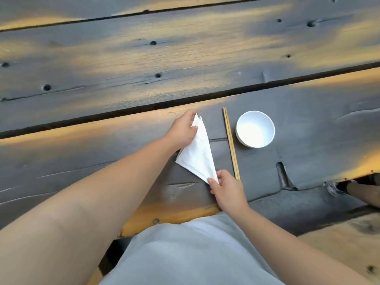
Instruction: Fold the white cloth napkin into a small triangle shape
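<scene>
Napkin (196, 153) triangle stretched between left grip (183, 131), right grip (225, 187); both pinching corners.

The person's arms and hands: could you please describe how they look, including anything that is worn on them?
Both forearms are bare up to the frame edge, with no sleeve in view. The left hand and right hand wear no gloves; no rings, watch or bracelet are visible. The nails look short and unpainted. A light grey garment covers the body below the arms.
</scene>
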